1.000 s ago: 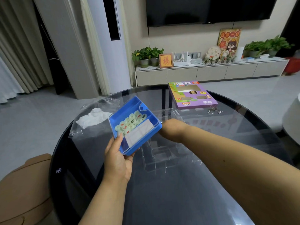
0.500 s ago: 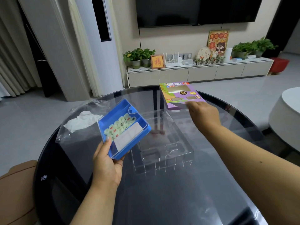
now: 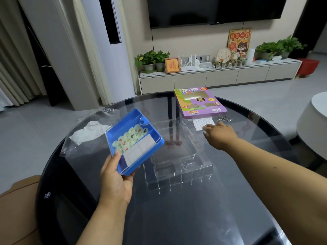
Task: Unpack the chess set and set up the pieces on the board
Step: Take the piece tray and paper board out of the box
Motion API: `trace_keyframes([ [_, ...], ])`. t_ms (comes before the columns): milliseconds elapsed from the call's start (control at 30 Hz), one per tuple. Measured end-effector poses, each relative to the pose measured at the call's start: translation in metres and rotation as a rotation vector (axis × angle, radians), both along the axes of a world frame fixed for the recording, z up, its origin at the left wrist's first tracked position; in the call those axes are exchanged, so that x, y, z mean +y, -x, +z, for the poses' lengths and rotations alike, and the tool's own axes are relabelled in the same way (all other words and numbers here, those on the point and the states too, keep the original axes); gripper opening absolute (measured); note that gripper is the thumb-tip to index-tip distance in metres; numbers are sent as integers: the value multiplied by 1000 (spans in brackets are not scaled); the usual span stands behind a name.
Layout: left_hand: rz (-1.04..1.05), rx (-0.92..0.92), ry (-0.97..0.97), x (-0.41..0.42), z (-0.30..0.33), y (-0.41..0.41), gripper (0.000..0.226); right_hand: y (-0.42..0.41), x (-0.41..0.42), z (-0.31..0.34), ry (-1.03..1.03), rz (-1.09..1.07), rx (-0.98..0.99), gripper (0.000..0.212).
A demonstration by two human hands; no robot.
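Blue plastic chess case (image 3: pixel 135 140), a shallow square tray under a clear lid, is held tilted above the round dark glass bench (image 3: pixel 177 218) by the left hand (image 3: pixel 115 181), whose fingers are clamped on its near corner, thumb on top. Inside the case, pale round chess pieces (image 3: pixel 130 137) with red and black characters lie packed in one row beside a folded white sheet, probably the board; tilting it likely lets the person check the contents. Just right of the case, a clear moulded packaging tray (image 3: pixel 177 156) rests on the bench. Beyond that, the right hand (image 3: pixel 219 133) lies with fingers straight and together, pressing a small white printed slip (image 3: pixel 201 123), apparently to slide it aside. Farther off sits the purple cardboard box (image 3: pixel 200 103); left of the case lies a clear plastic bag (image 3: pixel 88 131).
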State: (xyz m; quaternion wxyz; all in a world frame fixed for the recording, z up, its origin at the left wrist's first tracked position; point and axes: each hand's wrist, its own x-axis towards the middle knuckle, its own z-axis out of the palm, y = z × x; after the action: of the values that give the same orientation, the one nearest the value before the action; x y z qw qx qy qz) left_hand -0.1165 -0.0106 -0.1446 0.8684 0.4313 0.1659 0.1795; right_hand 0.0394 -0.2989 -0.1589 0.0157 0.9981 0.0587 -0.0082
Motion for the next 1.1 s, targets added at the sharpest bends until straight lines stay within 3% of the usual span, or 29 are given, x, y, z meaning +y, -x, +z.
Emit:
trace_keyframes([
  [100,-8,5,-18,0,-1,0,15,2,1,3,-15,-7,20,50],
  [200,-21,5,-31,0,0,1,17,9,5,6,-98,-10,-102,51],
  [333,-33,-4,-71,-3,2,3,16,31,31,28,-448,28,-328,45],
  [400,-39,-7,-84,-5,4,4,15,52,53,45,-698,68,-252,39],
  [467,-34,-5,-89,-5,5,5,15,76,71,57,-785,159,-111,37],
  [533,-17,-7,-74,-3,6,5,15,99,80,62,-693,307,77,46],
  [600,3,-17,-47,0,8,6,15,114,82,60,-454,438,237,66],
  [667,24,-28,-19,4,11,6,14,121,81,53,-223,510,250,83],
  [800,60,-64,22,10,14,7,16,117,86,40,-155,544,147,76],
  [967,81,-79,12,11,15,7,18,90,96,28,-104,505,-192,58],
  [1100,86,-74,10,11,14,7,20,93,103,13,-108,520,-326,46],
])
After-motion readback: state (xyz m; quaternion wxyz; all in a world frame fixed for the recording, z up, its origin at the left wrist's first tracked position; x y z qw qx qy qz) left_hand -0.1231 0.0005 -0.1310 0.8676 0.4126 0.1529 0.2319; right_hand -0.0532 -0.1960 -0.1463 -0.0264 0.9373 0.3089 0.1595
